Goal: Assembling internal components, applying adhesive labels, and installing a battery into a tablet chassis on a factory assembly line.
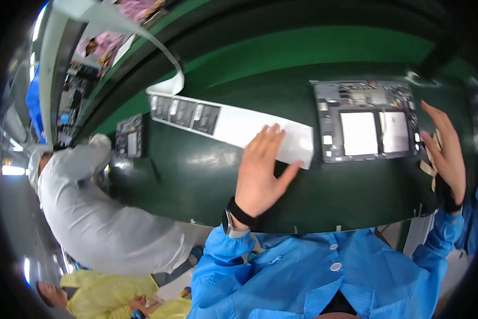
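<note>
My left hand [261,171] lies flat with its fingers spread on the right end of a long white backing strip [236,122]. Several black rectangular stickers [181,112] sit toward the strip's left end, which curls up into a loose tail. To the right of the strip is an opened electronic device [332,127], with a circuit board along its far side and two pale rectangular panels in its middle. My right hand [447,151] hovers beside the device's right edge, fingers apart. A beige strip [428,168] shows by that hand, partly hidden behind it.
The dark green worktop [196,181] carries a second opened device [130,137] at the far left, where a co-worker in a white coat [100,196] leans in. A raised green ledge [281,50] runs along the back. Another person in yellow [108,295] is at lower left.
</note>
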{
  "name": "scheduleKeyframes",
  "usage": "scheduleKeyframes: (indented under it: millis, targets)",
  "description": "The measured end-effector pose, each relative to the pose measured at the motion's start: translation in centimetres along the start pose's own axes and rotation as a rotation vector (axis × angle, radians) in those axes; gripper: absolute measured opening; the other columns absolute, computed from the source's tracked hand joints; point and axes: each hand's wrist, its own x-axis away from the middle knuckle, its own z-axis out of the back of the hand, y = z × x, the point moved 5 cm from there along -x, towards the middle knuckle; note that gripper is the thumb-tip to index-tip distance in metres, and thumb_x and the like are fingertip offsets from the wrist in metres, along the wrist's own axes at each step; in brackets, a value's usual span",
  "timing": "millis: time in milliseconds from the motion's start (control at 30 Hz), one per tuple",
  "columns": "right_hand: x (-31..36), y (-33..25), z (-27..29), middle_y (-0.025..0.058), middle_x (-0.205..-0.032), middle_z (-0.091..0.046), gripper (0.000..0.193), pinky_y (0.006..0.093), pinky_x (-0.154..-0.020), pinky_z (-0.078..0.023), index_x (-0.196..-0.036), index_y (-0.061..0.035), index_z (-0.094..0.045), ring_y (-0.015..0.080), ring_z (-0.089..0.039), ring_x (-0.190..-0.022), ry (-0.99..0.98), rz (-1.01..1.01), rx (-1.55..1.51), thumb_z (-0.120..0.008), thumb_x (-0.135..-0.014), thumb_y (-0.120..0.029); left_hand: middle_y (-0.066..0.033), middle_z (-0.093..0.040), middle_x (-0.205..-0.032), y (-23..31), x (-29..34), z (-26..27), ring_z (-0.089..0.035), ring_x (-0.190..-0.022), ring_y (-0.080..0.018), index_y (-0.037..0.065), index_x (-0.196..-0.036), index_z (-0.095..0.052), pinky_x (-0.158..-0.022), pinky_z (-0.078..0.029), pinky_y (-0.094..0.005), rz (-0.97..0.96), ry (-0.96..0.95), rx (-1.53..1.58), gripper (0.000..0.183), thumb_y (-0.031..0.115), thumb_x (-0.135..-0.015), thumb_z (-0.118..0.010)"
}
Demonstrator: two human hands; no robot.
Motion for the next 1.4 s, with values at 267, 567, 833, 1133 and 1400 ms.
scheduleKeyframes:
  millis: [267, 567, 833, 1133, 1400]
  targets:
    - [-6.4, -16.6, -4.2, 0.0146, -0.102, -0.068, 0.035, 0.0388, -0.082, -0.048, -0.118, 0.0001, -0.062, 0.0325, -0.063, -0.093, -0.257, 0.365, -0.261, -0.065, -0.083, -0.003, -0.029, -0.048, -0.138, -11.6, 3.9, 4.2, -0.047, -0.128, -0.0437, -0.001, -0.13, -0.055, -0.104, -0.041, -0.0475, 0.3, 0.11, -0.345, 0.061, 0.031, -0.082, -0.076]
    - [-14.4, -25.6, -15.8, 0.0172, -0.094, -0.07, 0.027, 0.039, -0.081, -0.051, -0.108, 0.0009, -0.064, 0.0329, -0.066, -0.091, -0.496, 0.622, -0.408, -0.063, -0.09, -0.018, -0.0197, -0.057, -0.134, -12.7, 7.2, 7.5, -0.054, -0.125, -0.0367, 0.004, -0.112, -0.07, -0.1, -0.047, -0.0414, 0.304, 0.059, -0.052, 0.04, 0.025, -0.079, -0.079]
    - [-19.8, -30.4, -22.3, 0.0197, -0.088, -0.071, 0.021, 0.0382, -0.076, -0.053, -0.099, 0.0027, -0.068, 0.0328, -0.069, -0.083, -0.491, 0.608, -0.495, -0.059, -0.085, -0.01, -0.013, -0.066, -0.111, -17.9, 5.5, 10.2, -0.063, -0.099, -0.0335, 0.002, -0.106, -0.068, -0.087, -0.051, -0.0376, 0.349, 0.079, -0.23, 0.037, 0.022, -0.077, -0.08]
    - [-23.2, -35.6, -30.6, 0.0151, -0.088, -0.063, 0.019, 0.0406, -0.079, -0.049, -0.095, 0.0013, -0.065, 0.0326, -0.061, -0.087, -0.296, 0.808, -0.309, -0.072, -0.08, -0.01, -0.0179, -0.054, -0.133, -20.7, 5.7, 10.3, -0.051, -0.121, -0.0353, 0.002, -0.121, -0.062, -0.1, -0.044, -0.0435, 0.36, 0.198, -0.234, 0.069, 0.031, -0.064, -0.089]
    - [-25.0, -36.0, -31.1, 0.0152, -0.075, -0.065, 0.018, 0.0369, -0.067, -0.052, -0.08, 0.003, -0.064, 0.0306, -0.065, -0.074, -0.432, 0.803, -0.403, -0.077, -0.07, -0.004, -0.0187, -0.054, -0.132, -21.1, 6.0, 10.4, -0.051, -0.12, -0.0364, -0.001, -0.121, -0.062, -0.102, -0.044, -0.0433, 0.358, 0.233, -0.175, 0.069, 0.029, -0.065, -0.088]
